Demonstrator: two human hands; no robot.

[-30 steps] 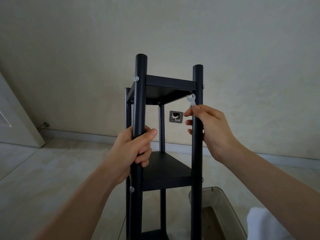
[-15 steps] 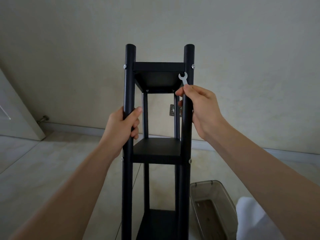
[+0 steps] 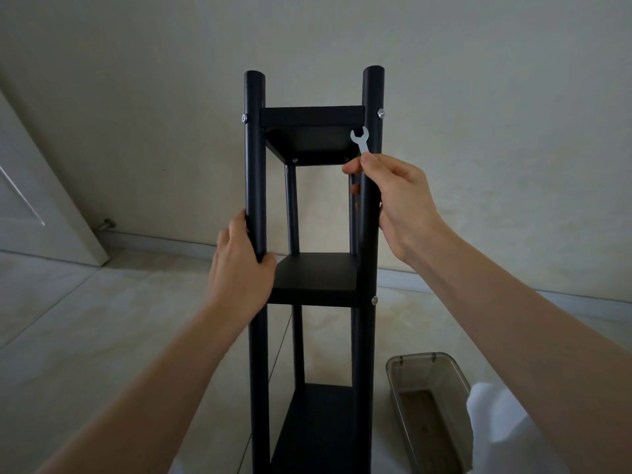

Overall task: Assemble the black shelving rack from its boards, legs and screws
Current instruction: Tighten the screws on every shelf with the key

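- Black shelving rack (image 3: 314,278) standing upright on pale floor (image 3: 102,336), close to a cream wall (image 3: 478,97); three boards fixed between four legs.
- Left hand (image 3: 239,278) wrapped round front left leg (image 3: 254,159), fingers curled about it just above middle board (image 3: 316,273).
- Right hand (image 3: 396,196) beside front right leg (image 3: 371,234), thumb and forefinger pinching small silver wrench (image 3: 360,140), open end up against underside of top board (image 3: 311,131).
- Silver screw heads (image 3: 380,113) showing on outer sides of front legs at top board level.
- Clear plastic bin (image 3: 431,405) on floor to right of rack; white cloth (image 3: 502,429) just beside it.
- White door (image 3: 37,200) at far left.
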